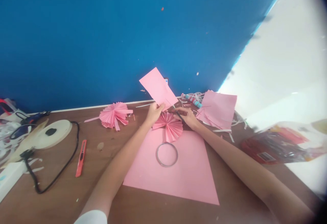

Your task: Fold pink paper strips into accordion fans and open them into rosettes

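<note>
My left hand (153, 112) pinches the lower edge of a pink paper piece (157, 84), which is held up above the table. Closed around a pair of scissors (179, 115), my right hand (187, 116) is at the paper's lower right corner, with the blades close to its edge. Just below both hands lies a pleated pink paper fan (170, 128), partly covered by them. It rests at the top of a large pink sheet (168, 183). A thin metal ring (157, 155) lies on that sheet below the fan.
Left on the brown table are another pleated fan (112, 115), a red box cutter (81, 158), a white tape roll (58, 135) and a black cable (60, 176). To the right are pink sheets (222, 108), a glue stick (193, 100) and a plastic bag (278, 145). A blue wall (114, 47) stands behind.
</note>
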`<move>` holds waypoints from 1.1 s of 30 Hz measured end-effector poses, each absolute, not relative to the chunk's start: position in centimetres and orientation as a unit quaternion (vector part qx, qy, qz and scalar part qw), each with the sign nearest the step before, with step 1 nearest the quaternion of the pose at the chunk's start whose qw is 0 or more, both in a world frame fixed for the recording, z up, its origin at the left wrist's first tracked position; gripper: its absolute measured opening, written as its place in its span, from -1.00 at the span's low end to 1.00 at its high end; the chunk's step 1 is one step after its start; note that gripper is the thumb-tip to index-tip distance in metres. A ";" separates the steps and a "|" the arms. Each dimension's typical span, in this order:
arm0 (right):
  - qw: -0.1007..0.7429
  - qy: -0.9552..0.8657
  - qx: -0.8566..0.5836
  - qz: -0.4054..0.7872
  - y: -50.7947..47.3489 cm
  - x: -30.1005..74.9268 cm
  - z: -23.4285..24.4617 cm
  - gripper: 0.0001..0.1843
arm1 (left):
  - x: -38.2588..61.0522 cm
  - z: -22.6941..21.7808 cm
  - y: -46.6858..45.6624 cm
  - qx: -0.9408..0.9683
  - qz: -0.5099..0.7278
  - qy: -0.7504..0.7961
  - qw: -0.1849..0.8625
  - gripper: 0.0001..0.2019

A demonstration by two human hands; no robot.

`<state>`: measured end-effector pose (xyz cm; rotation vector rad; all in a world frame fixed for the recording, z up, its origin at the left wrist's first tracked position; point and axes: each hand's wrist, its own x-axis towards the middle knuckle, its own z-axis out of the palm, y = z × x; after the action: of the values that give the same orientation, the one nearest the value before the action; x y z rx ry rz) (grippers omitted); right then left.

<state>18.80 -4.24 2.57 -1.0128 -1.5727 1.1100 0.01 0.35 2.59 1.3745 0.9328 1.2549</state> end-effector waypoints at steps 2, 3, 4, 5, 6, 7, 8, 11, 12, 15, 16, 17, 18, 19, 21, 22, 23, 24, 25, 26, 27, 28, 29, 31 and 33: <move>0.465 -0.638 -0.409 0.458 -4.2 18.8 2.6 -0.63 | 0.0 2.6 0.4 0.566 0.520 0.384 0.512 -0.67; 0.465 -0.637 -0.408 0.460 -4.2 18.7 2.6 -0.63 | 0.0 2.5 0.4 0.564 0.519 0.384 0.515 -0.67; 0.464 -0.637 -0.408 0.461 -4.2 18.7 2.6 -0.63 | 0.0 2.5 0.4 0.563 0.517 0.385 0.517 -0.66; 0.463 -0.637 -0.409 0.460 -4.2 18.7 2.6 -0.64 | -0.1 2.5 0.4 0.563 0.517 0.387 0.516 -0.66; 0.463 -0.639 -0.410 0.458 -4.2 18.7 2.6 -0.65 | -0.1 2.6 0.4 0.564 0.518 0.388 0.513 -0.67; 0.461 -0.643 -0.411 0.453 -4.2 18.7 2.7 -0.66 | -0.1 2.6 0.4 0.566 0.519 0.389 0.509 -0.67; 0.460 -0.647 -0.411 0.448 -4.2 18.7 2.7 -0.66 | -0.1 2.7 0.4 0.568 0.520 0.390 0.504 -0.67; 0.457 -0.659 -0.410 0.435 -4.3 18.7 3.0 -0.67 | -0.1 2.9 0.4 0.572 0.522 0.389 0.500 -0.67; 0.456 -0.661 -0.410 0.432 -4.3 18.7 3.0 -0.67 | -0.1 2.9 0.4 0.572 0.521 0.388 0.501 -0.68; 0.455 -0.655 -0.413 0.440 -4.3 18.7 3.0 -0.65 | 0.0 2.9 0.4 0.568 0.520 0.386 0.507 -0.67; 0.455 -0.652 -0.413 0.445 -4.3 18.7 3.0 -0.64 | 0.0 2.8 0.4 0.567 0.520 0.386 0.510 -0.67; 0.456 -0.650 -0.411 0.448 -4.3 18.7 2.9 -0.64 | 0.0 2.8 0.4 0.566 0.519 0.387 0.510 -0.66; 0.457 -0.650 -0.410 0.449 -4.3 18.7 2.9 -0.64 | 0.0 2.8 0.4 0.567 0.519 0.388 0.509 -0.66; 0.457 -0.650 -0.408 0.449 -4.3 18.7 2.9 -0.65 | 0.0 2.8 0.4 0.569 0.518 0.388 0.507 -0.65; 0.457 -0.649 -0.408 0.452 -4.3 18.7 2.8 -0.66 | 0.0 2.8 0.3 0.575 0.516 0.388 0.502 -0.66; 0.456 -0.645 -0.409 0.457 -4.3 18.7 2.7 -0.66 | 0.0 2.9 0.2 0.577 0.515 0.388 0.500 -0.66; 0.456 -0.641 -0.410 0.463 -4.3 18.7 2.7 -0.65 | 0.0 2.9 0.2 0.578 0.514 0.389 0.500 -0.67; 0.455 -0.636 -0.412 0.468 -4.3 18.8 2.7 -0.64 | 0.0 2.9 0.2 0.579 0.514 0.391 0.499 -0.68; 0.453 -0.634 -0.414 0.471 -4.3 18.8 2.7 -0.63 | 0.0 2.9 0.2 0.579 0.514 0.392 0.497 -0.69; 0.451 -0.632 -0.417 0.473 -4.3 18.8 2.7 -0.63 | 0.0 2.9 0.2 0.579 0.515 0.393 0.495 -0.69; 0.450 -0.630 -0.420 0.474 -4.4 18.8 2.8 -0.62 | 0.1 2.8 0.2 0.579 0.515 0.394 0.494 -0.70; 0.448 -0.627 -0.424 0.475 -4.4 18.8 2.8 -0.61 | 0.1 2.8 0.2 0.578 0.516 0.394 0.494 -0.70; 0.447 -0.625 -0.426 0.477 -4.4 18.7 2.9 -0.60 | 0.1 2.7 0.3 0.577 0.517 0.394 0.495 -0.70; 0.448 -0.619 -0.428 0.482 -4.5 18.7 3.0 -0.58 | 0.1 2.7 0.3 0.577 0.517 0.393 0.495 -0.69; 0.447 -0.615 -0.431 0.485 -4.5 18.6 3.1 -0.57 | 0.0 2.7 0.3 0.580 0.515 0.394 0.493 -0.68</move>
<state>18.62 -4.53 3.10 -1.0670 -1.5239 1.2019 0.03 0.34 2.65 1.4083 0.9560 1.2494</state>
